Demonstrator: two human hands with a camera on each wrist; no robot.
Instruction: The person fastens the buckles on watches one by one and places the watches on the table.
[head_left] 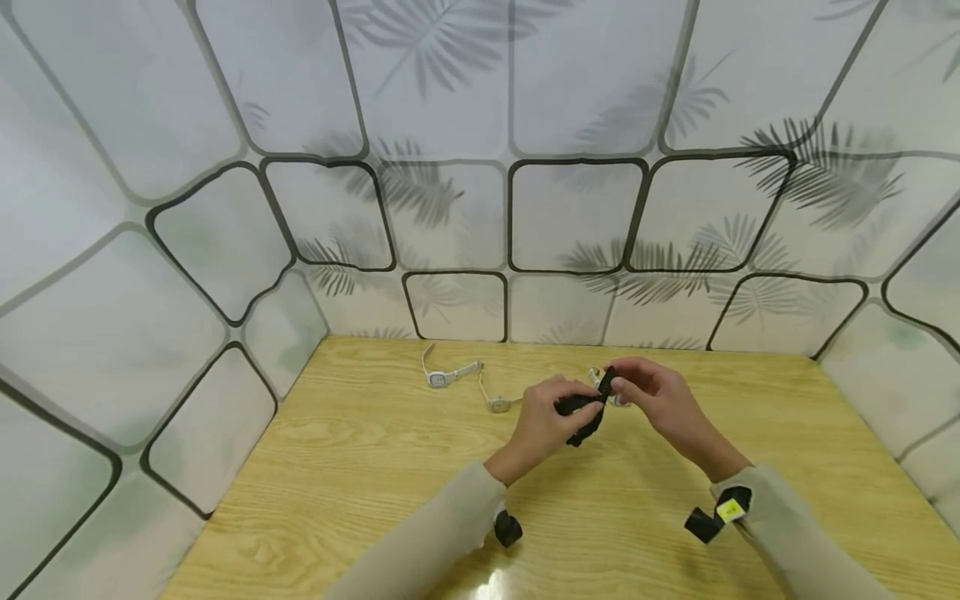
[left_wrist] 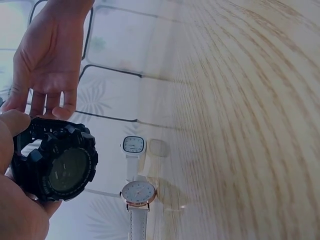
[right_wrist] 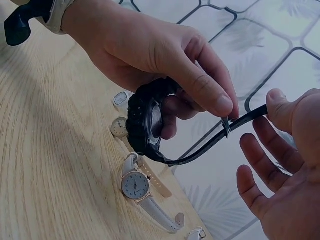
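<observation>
you have one black watch [left_wrist: 70, 169] between your two hands, held up off the counter [head_left: 360, 475], in front of the wall side. your left hand [head_left: 543, 412] has its fingers curled round the watch, with the thumb bent over the strap [right_wrist: 202, 150] by a small metal piece [right_wrist: 226, 128]. your right hand [head_left: 667, 408] pinches the strap's end between thumb and forefinger; its other three fingers are spread loosely and grip nothing. the dial faces your left wrist camera, and from the right wrist the case shows edge-on, with the strap bowed out to your right hand. on the counter, the head view shows three light watches: one farthest left [head_left: 437, 379], one in the middle [head_left: 498, 406], and one [head_left: 620, 401] partly hidden by your hands and the black watch. the right wrist view gives you three light dials, one squarish [right_wrist: 121, 98] and two round, the far one [right_wrist: 119, 127] and the near one [right_wrist: 135, 185]; one buckle [right_wrist: 196, 233] also shows at its lower edge, and you cannot tell which watch it belongs to. the left wrist view shows two, one squarish and one round. you wear two black bands, one by the left sleeve [head_left: 442, 525] and one by the right sleeve [head_left: 802, 533], the latter with one yellow tag [head_left: 730, 510].
</observation>
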